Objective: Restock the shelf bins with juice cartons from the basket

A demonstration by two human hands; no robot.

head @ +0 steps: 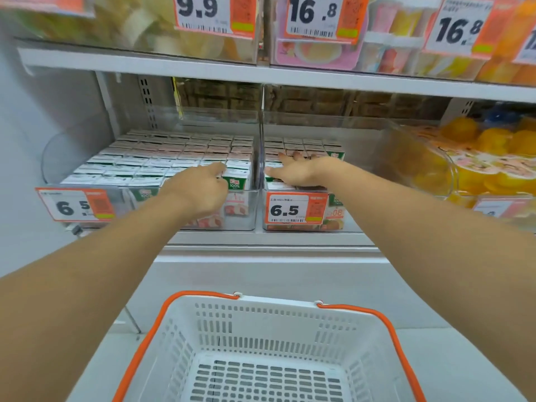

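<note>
Fingers, right hand (298, 171): straight and spread, lying flat on the carton tops in the right bin (301, 227); nothing grasped.
Fingers, left hand (200, 188): curled round the top of one juice carton (237, 181) at the front right corner of the left bin (240, 224); carton held.
Shelf (261, 239): carries both clear bins side by side, their walls touching or nearly so at the centre divider.
Basket (261, 309): white, orange handles, below and nearer the person than the shelf; no cartons visible inside it.
Left bin: rows of carton tops fill it nearly to the front wall.
Right bin: cartons stand in its left portion only; the right portion shows bare bin.
Key relation: held carton stands upright, long axis vertical, directly under and ahead of the left fingertips, just beside the bin's right wall.
Nearer hand: left hand is on the carton; right hand is in the neighbouring bin, apart from it.
Task status (judgement): basket appears emptied, so restocking is likely at its final placement or straightening step.
Price tags (287, 210): clipped to each bin front.
</note>
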